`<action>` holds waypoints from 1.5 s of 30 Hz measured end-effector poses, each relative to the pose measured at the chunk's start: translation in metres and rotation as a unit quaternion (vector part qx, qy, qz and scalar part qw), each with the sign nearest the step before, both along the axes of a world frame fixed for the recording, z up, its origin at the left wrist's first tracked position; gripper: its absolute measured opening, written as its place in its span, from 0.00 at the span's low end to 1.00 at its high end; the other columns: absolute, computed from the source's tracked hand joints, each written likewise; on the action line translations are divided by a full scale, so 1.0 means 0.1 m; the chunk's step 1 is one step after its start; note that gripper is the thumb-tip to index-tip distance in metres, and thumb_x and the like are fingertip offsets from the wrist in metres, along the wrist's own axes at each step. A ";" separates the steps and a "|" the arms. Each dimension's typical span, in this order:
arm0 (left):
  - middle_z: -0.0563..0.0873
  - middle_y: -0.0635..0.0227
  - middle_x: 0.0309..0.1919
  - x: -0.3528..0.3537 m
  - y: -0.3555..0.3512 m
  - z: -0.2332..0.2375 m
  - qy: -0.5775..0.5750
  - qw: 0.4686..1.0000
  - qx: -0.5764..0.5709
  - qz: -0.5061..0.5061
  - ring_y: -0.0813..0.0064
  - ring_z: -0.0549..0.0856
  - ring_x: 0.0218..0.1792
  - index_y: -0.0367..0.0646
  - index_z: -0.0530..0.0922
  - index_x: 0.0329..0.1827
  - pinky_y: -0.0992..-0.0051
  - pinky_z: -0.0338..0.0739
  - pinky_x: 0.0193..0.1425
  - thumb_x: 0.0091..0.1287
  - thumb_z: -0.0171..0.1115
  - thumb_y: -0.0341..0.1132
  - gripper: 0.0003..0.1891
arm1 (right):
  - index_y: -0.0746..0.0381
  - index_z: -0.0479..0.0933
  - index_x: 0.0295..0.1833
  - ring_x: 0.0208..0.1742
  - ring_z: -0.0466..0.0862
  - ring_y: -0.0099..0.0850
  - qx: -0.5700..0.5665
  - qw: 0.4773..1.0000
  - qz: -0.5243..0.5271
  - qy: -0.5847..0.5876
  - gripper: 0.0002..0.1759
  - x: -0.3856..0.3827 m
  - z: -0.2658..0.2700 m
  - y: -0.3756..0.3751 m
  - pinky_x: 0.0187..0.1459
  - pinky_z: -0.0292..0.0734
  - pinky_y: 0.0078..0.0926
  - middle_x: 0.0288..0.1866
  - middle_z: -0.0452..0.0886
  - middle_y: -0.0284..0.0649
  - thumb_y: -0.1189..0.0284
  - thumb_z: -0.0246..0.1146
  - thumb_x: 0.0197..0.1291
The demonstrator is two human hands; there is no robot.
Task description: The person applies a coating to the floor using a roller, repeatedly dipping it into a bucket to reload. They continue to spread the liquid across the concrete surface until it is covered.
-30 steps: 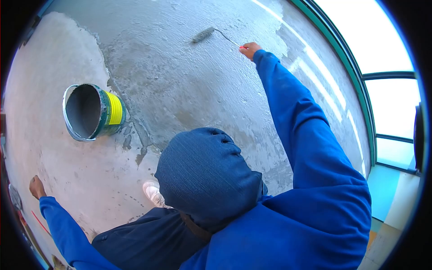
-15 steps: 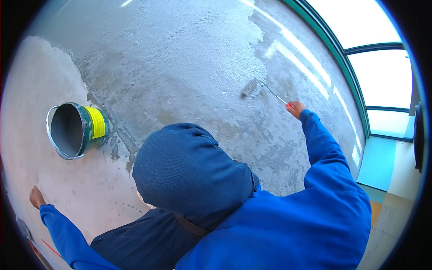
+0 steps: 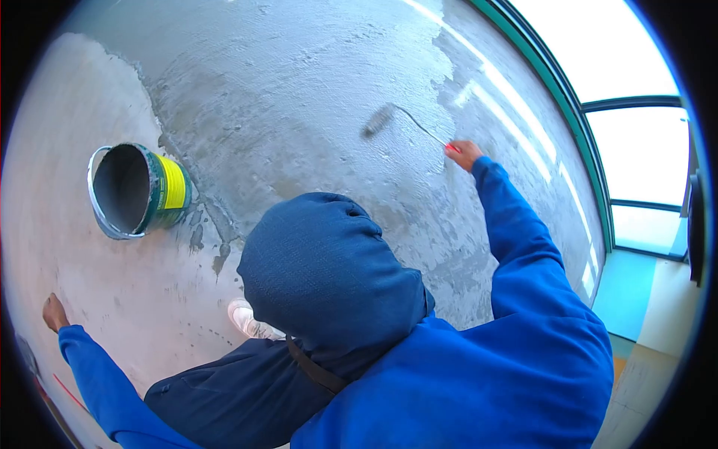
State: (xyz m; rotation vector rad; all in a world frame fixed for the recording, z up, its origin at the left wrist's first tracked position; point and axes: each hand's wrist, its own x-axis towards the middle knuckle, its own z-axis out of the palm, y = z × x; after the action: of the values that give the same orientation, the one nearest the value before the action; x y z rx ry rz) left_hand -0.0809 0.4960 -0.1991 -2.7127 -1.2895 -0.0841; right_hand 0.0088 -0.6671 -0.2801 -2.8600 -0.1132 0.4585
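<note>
My right hand (image 3: 467, 155) is wrapped round the red handle of a paint roller (image 3: 379, 120), arm stretched forward. The roller's grey, blurred head is over the shiny wet grey coating (image 3: 299, 82) on the floor. Out to the far left, my left hand (image 3: 54, 312) is curled closed above the pale floor, apart from the bucket; nothing shows in its fingers. A dark green bucket (image 3: 155, 196) with a yellow label and a raised wire handle stands at left. Its inside is smeared grey.
A ragged edge divides the grey coating from the pale bare floor (image 3: 75, 150). Green-framed glass panes (image 3: 636, 142) run along the right. Light boards (image 3: 628, 288) lie at lower right. A white shoe (image 3: 250, 320) shows beside my knee.
My right hand has moved left and slightly away from me, carrying the roller across the wet coating. The view has shifted a little, and a shoe now shows more.
</note>
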 end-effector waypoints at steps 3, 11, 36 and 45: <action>0.82 0.50 0.51 -0.18 0.12 0.04 -0.048 0.999 -0.012 0.018 0.49 0.79 0.55 0.37 0.81 0.50 0.63 0.71 0.61 0.63 0.49 0.51 0.26 | 0.61 0.81 0.47 0.48 0.81 0.50 0.014 1.000 -0.016 -0.001 0.24 0.73 -0.09 0.67 0.52 0.74 0.42 0.44 0.82 0.53 0.51 0.59 0.56; 0.82 0.51 0.52 -0.47 -0.07 0.33 -0.043 0.997 -0.010 0.056 0.51 0.79 0.56 0.37 0.81 0.51 0.63 0.70 0.62 0.63 0.50 0.51 0.26 | 0.57 0.80 0.51 0.17 0.78 0.31 0.060 0.997 -0.048 0.019 0.23 1.47 -0.08 1.43 0.21 0.76 0.32 0.22 0.79 0.42 0.52 0.61 0.58; 0.84 0.46 0.42 0.03 -0.32 -0.35 -0.099 0.994 -0.030 0.021 0.47 0.82 0.47 0.36 0.82 0.43 0.59 0.75 0.54 0.59 0.51 0.46 0.22 | 0.61 0.81 0.43 0.39 0.82 0.49 0.049 0.997 -0.053 0.014 0.19 -0.54 -0.02 1.02 0.42 0.75 0.41 0.35 0.82 0.52 0.56 0.59 0.59; 0.85 0.45 0.38 -0.19 -0.54 -0.43 -0.114 0.991 -0.026 0.064 0.48 0.84 0.42 0.36 0.83 0.40 0.59 0.76 0.50 0.58 0.53 0.41 0.18 | 0.58 0.82 0.43 0.45 0.81 0.53 0.034 0.998 0.023 -0.050 0.20 1.81 -0.28 2.88 0.49 0.75 0.46 0.41 0.82 0.53 0.54 0.58 0.55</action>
State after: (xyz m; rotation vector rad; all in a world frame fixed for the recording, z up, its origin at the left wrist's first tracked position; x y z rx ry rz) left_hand -0.0996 0.4420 -0.2421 -2.7192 -1.5437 -0.3621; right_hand 0.1901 -0.3789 -0.3078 -2.8175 -0.2089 0.3141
